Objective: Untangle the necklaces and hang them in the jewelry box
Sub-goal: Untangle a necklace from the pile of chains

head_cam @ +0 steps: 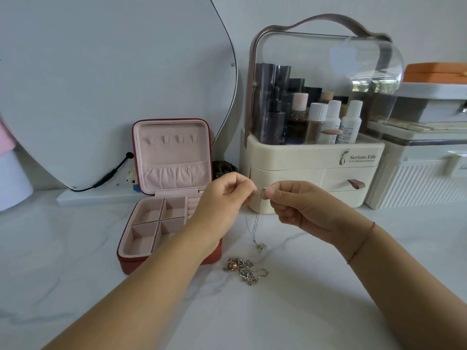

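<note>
A thin silver necklace (pixel 255 228) hangs between my hands, its small pendant dangling just above the white table. My left hand (pixel 225 198) and my right hand (pixel 290 200) each pinch one end of its chain, close together at the clasp. Below them a tangled heap of necklaces (pixel 243 270) with a pinkish bead lies on the table. The red jewelry box (pixel 161 258) stands open to the left, its pink lid upright with several small hooks and a gathered pocket, its compartments bare. My left forearm crosses the box's right front corner.
A cream cosmetics organiser (pixel 310 162) with a clear dome and bottles stands right behind my hands. White storage boxes (pixel 417 173) sit at the far right. A mirror (pixel 101 84) with a black cable leans at the back left. A marble-patterned table (pixel 75 274) spreads in front.
</note>
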Demonstrator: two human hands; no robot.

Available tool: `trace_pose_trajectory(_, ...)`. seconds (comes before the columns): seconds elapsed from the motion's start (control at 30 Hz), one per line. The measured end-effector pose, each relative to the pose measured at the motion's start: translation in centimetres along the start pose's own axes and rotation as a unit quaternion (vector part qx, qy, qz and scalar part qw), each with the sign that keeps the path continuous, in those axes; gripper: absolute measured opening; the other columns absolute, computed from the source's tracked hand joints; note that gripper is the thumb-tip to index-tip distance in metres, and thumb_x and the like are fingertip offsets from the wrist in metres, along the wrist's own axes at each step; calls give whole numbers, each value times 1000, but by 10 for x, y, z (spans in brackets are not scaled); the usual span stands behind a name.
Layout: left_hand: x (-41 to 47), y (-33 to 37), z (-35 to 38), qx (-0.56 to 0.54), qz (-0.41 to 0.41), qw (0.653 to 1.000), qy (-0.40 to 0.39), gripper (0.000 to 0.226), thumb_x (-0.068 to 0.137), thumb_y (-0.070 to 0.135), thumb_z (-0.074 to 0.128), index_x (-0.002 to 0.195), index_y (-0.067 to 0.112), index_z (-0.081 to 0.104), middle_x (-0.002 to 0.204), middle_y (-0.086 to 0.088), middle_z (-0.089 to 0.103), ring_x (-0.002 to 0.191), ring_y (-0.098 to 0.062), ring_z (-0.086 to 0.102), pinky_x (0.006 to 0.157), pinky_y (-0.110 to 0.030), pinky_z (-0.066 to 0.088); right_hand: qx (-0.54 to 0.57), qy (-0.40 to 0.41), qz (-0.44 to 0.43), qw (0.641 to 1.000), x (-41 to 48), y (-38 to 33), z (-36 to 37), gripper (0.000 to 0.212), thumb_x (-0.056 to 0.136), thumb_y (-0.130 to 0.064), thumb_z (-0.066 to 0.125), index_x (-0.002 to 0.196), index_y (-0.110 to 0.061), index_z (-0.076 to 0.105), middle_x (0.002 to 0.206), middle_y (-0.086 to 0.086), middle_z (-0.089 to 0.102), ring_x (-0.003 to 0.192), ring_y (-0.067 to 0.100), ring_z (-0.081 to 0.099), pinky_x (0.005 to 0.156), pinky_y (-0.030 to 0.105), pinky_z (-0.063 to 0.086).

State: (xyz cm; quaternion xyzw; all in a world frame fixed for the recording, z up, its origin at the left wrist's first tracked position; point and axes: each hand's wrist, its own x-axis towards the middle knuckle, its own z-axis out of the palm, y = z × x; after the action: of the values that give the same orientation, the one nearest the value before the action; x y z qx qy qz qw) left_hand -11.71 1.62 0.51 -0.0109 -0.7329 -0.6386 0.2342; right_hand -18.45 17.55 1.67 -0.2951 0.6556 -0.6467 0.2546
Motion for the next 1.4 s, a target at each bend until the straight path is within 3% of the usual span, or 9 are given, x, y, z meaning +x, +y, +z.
trace_pose_trajectory(0.2, 1, 3, 1, -105, -78, 991, -2, 21, 85, 11, 62, 65, 16, 68, 75, -5, 68, 81, -20, 61, 88, -36, 50, -12, 56, -44, 997, 2, -1, -1, 30, 75, -27, 67, 92, -3, 64, 64, 0, 45, 56, 9, 38, 55, 16, 38)
trace_pose_trajectory(0.3, 0, 3, 1, -134, -92, 986, -20, 19, 91, 10, 55, 75, 10, 66, 73, -2, 70, 71, -15, 65, 77, -30, 54, -18, 57, -57, 997, 1, -1, 0, 32, 74, -29, 67, 91, -2, 62, 64, 0, 47, 56, 9, 38, 55, 17, 37)
trace_pose_trajectory(0.4, -2, 3, 1, -101, -90, 990, -47, 15, 93, 14, 55, 83, 10, 65, 66, 3, 63, 57, -10, 51, 63, -23, 46, -27, 47, -65, 996, 1, -2, 1, 27, 77, -29, 66, 88, -4, 60, 63, 0, 47, 56, 9, 38, 56, 17, 37)
trace_pose_trajectory(0.53, -3, 0, 1, -83, -94, 989, -76, 21, 89, 16, 61, 104, 2, 66, 59, 9, 52, 50, -5, 39, 57, -20, 37, -27, 33, -70, 997, 0, -4, 2, 28, 79, -28, 64, 89, -3, 59, 62, -1, 47, 55, 9, 37, 55, 18, 35)
trace_pose_trajectory(0.6, -3, 1, 0, -83, -94, 989, -79, 21, 86, 18, 65, 102, 5, 70, 59, 11, 55, 49, -3, 37, 56, -19, 34, -27, 34, -73, 996, 0, -4, 2, 26, 79, -28, 63, 87, -3, 61, 62, -1, 46, 55, 9, 37, 55, 18, 34)
trace_pose_trajectory(0.8, -3, 4, 0, -72, -112, 989, -66, 8, 80, 22, 70, 85, 17, 75, 95, -6, 71, 52, 3, 45, 58, -20, 33, -35, 30, -73, 996, 0, -5, 2, 34, 82, -28, 65, 97, 3, 61, 62, -1, 45, 56, 10, 35, 54, 19, 33)
trace_pose_trajectory(0.97, -2, 4, 0, -100, -99, 989, -43, 7, 83, 12, 68, 79, 16, 72, 58, 10, 57, 45, 0, 39, 55, -21, 31, -29, 32, -59, 997, -1, -4, 3, 20, 79, -23, 69, 85, -6, 59, 62, -2, 43, 56, 10, 34, 54, 18, 33)
trace_pose_trajectory(1.17, -2, 5, -1, -63, -73, 995, -33, 9, 80, 14, 71, 76, 22, 73, 90, -9, 70, 54, 3, 49, 57, -19, 34, -31, 57, -45, 997, 1, -1, 4, 25, 69, -18, 74, 88, -4, 65, 64, 2, 37, 54, 10, 27, 55, 19, 26)
trace_pose_trajectory(1.4, -5, 6, 0, -11, -53, 998, -19, 5, 83, 9, 68, 80, 12, 70, 52, 16, 56, 45, 6, 46, 52, -6, 38, -17, 61, -55, 996, 1, -2, 4, 16, 66, -19, 74, 78, -10, 68, 69, 6, 40, 54, 10, 29, 56, 19, 29)
